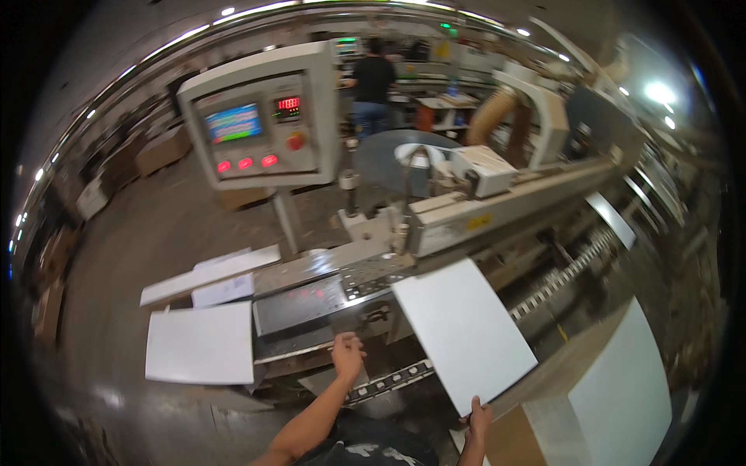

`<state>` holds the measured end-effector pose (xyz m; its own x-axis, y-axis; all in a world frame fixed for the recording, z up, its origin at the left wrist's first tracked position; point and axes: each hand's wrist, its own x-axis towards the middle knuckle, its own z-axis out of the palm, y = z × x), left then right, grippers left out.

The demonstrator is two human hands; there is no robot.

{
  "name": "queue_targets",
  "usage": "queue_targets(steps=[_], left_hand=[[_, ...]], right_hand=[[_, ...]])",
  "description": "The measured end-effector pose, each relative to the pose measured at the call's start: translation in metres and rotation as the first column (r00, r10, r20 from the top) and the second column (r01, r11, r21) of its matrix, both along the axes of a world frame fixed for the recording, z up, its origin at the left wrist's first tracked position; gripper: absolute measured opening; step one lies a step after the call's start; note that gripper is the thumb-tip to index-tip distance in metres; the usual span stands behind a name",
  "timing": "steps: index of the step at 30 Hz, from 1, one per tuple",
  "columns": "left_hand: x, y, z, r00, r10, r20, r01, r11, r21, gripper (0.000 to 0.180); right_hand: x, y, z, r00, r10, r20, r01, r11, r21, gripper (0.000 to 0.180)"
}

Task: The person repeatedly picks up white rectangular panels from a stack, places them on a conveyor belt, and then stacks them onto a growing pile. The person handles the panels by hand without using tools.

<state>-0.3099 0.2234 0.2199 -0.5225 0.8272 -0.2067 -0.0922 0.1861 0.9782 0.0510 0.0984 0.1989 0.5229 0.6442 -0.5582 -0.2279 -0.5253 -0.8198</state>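
Observation:
My right hand (479, 419) is closed on the near edge of a white rectangular panel (466, 330). The panel slants away from me, its far end at the machine's infeed beside the metal table. Nothing shows in my left hand (348, 355), which hovers by the front edge of the metal table (301, 304) with loosely bent fingers, apart from the panel. Left of that table lies another white panel (199, 343). A stack of white-topped panels (625, 388) stands to the right of my right hand.
A control box (260, 116) with a lit screen and red buttons rises on a post behind the metal table. The machine's long beam (513, 202) runs to the far right above a chain conveyor (563, 276). Farther back stands a person (373, 85) in dark clothes.

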Motion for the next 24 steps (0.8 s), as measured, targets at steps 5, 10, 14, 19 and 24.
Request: queue_targets(steps=[5,10,14,19,24], left_hand=[[-0.133,-0.092,-0.063,0.675,0.672,-0.304,-0.667,0.732,0.137,0.035],[-0.242,-0.142,-0.068,0.321,0.842,-0.433,-0.907,0.14,-0.398,0.06],[-0.305,-0.177,-0.083,0.347,0.801,0.488,-0.761,0.544,-0.352,0.035],[-0.338,-0.219,-0.112,0.54,0.715,0.444,-0.66,0.687,-0.305,0.026],[-0.327,-0.263,-0.101,0.684,0.609,0.402,-0.543,0.792,-0.277,0.021]], right_hand=[[-0.011,-0.002,0.01,0.983,-0.104,-0.153,0.1,0.994,-0.033,0.036],[0.021,0.009,0.002,0.956,-0.142,-0.257,0.155,0.987,0.031,0.027],[-0.003,0.005,0.019,0.966,-0.018,-0.259,0.041,0.995,0.086,0.017],[-0.173,-0.008,0.131,0.917,0.263,-0.301,-0.187,0.947,0.26,0.02],[-0.318,-0.021,0.096,0.738,0.557,-0.382,-0.526,0.829,0.193,0.017]])
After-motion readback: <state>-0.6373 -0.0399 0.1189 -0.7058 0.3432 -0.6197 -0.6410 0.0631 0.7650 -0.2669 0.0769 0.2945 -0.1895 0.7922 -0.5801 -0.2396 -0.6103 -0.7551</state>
